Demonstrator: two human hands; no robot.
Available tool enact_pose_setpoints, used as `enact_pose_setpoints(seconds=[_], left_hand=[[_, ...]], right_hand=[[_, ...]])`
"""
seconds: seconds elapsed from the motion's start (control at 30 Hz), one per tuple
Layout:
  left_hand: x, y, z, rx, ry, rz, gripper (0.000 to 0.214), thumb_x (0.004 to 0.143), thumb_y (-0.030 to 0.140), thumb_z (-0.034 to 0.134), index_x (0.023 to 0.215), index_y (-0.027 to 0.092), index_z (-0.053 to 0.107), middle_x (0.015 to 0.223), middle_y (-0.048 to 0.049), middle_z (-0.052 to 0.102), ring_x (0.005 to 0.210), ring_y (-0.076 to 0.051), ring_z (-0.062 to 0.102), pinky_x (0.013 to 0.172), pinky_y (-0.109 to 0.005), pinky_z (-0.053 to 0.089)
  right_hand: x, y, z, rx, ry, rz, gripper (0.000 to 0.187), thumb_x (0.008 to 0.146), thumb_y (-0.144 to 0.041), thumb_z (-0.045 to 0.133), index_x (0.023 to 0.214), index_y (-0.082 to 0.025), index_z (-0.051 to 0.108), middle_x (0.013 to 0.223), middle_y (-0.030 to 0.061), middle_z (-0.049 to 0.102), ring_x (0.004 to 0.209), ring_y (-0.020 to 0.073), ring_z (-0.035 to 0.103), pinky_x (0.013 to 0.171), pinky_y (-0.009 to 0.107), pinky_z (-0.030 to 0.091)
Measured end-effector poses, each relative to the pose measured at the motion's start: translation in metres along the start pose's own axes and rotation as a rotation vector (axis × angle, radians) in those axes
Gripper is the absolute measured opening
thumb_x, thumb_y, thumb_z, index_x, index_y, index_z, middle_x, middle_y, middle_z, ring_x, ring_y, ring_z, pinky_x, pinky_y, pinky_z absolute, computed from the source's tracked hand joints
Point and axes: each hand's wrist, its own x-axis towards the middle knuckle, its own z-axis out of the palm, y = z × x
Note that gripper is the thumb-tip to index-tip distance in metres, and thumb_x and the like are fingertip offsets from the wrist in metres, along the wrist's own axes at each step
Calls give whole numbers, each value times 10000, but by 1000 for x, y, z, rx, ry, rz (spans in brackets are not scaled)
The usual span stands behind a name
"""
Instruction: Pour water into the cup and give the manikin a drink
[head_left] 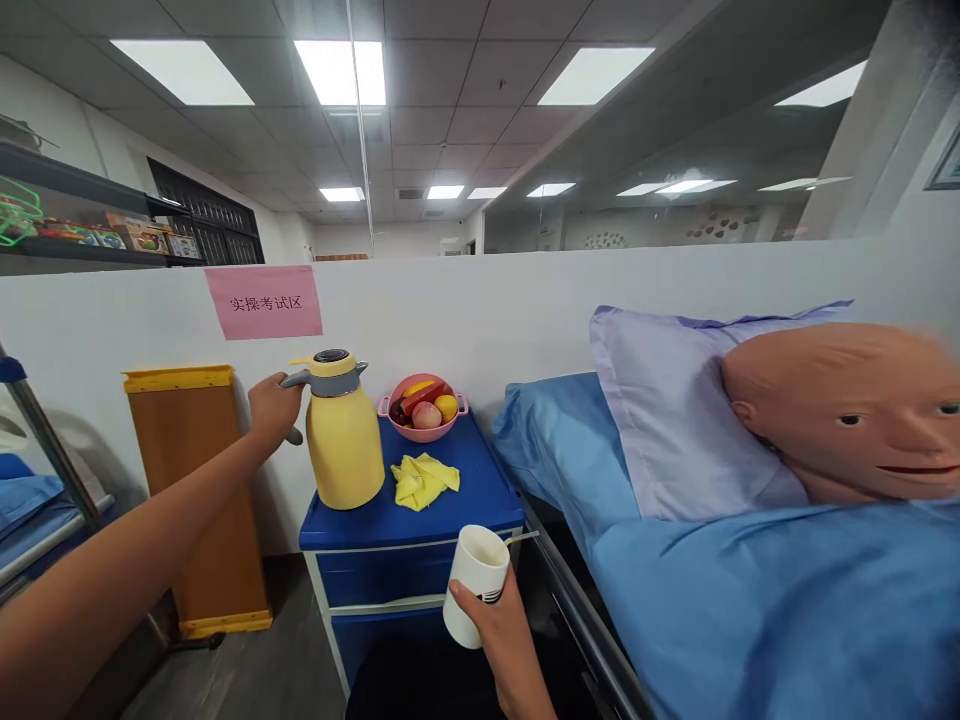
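My left hand [275, 410] is wrapped round the grey handle of a yellow thermos jug [343, 450], which stands upright at the left side of a blue bedside cabinet [450, 505]. In my right hand [499, 630] is a white mug [478, 575], tilted a little, in front of the cabinet's near edge. A thin pale stick, perhaps a straw or spoon handle, juts out to the right by the mug's rim. Between jug and bed lies a crumpled yellow cloth [424, 482]. Behind it sits a pink bowl [424, 433] of fruit.
To the right is a bed with a blue cover [750, 600], a dark side rail [585, 640], a lilac pillow [675, 420] and a manikin head [847, 420]. A brown panel with yellow ends [195, 500] leans on the white wall, below a pink sign [264, 302].
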Motion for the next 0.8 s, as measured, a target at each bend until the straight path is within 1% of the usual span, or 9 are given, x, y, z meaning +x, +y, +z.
enact_pose_setpoints(seconds=[0.1, 0.23, 0.37, 0.5, 0.6, 0.67, 0.73, 0.77, 0.8], left_hand=[[5, -11, 19, 21, 73, 18, 307, 831, 406, 447, 612, 191, 441, 568, 28, 438, 615, -133, 445, 533, -247, 281], [7, -24, 40, 50, 83, 1, 343, 843, 446, 439, 609, 196, 463, 581, 4, 492, 599, -145, 444, 521, -255, 268], [11, -31, 55, 84, 94, -40, 355, 859, 470, 398, 642, 201, 479, 605, -14, 499, 600, -162, 451, 532, -263, 268], [17, -32, 58, 127, 83, -58, 325, 854, 463, 392, 688, 205, 498, 642, -22, 513, 659, -195, 493, 571, -281, 314], [15, -32, 50, 146, 43, -28, 337, 868, 478, 356, 747, 208, 517, 703, -25, 557, 734, -227, 547, 619, -313, 389], [2, -31, 43, 142, 41, -6, 333, 869, 473, 344, 885, 210, 547, 828, -39, 614, 848, -261, 584, 691, -354, 454], [-20, -30, 42, 122, 106, 67, 369, 863, 449, 354, 1119, 236, 513, 1107, -48, 621, 1098, -302, 542, 862, -415, 476], [-35, -29, 45, 96, 200, 182, 415, 868, 442, 351, 1239, 284, 449, 1278, -18, 561, 1248, -304, 452, 986, -435, 431], [-50, -27, 53, 76, 216, 324, 475, 866, 445, 360, 1334, 367, 355, 1407, 44, 473, 1344, -293, 361, 1085, -452, 356]], right_hand=[[7, 10, 2, 1, -3, 5, 787, 552, -490, 801, 1228, -201, 517, 977, 57, 693, 901, 272, 633, 821, 388, 491], [12, 22, 4, -3, 19, -29, 768, 534, -485, 806, 1201, -200, 553, 933, 58, 703, 856, 272, 640, 797, 391, 500], [15, 31, 5, 31, 12, -52, 767, 511, -454, 819, 1185, -192, 565, 934, 69, 712, 850, 274, 644, 794, 390, 504], [15, 37, 6, 62, 14, -16, 796, 488, -424, 828, 1197, -187, 554, 960, 78, 715, 890, 284, 646, 827, 407, 500], [13, 37, 4, 77, -3, -15, 778, 487, -398, 825, 1188, -185, 563, 941, 70, 719, 883, 280, 651, 845, 420, 501], [12, 32, -1, 63, -22, -40, 741, 494, -376, 815, 1168, -189, 573, 971, 70, 715, 907, 278, 651, 871, 416, 495], [13, 24, -12, 23, -26, -98, 673, 496, -336, 803, 1120, -193, 592, 997, 69, 706, 943, 278, 642, 892, 402, 488], [14, 17, -20, -6, -23, -139, 634, 498, -316, 797, 1090, -196, 602, 987, 66, 703, 956, 280, 637, 892, 394, 489], [15, 10, -30, -43, -26, -180, 599, 504, -302, 790, 1065, -198, 610, 967, 63, 700, 959, 284, 633, 882, 389, 495]])
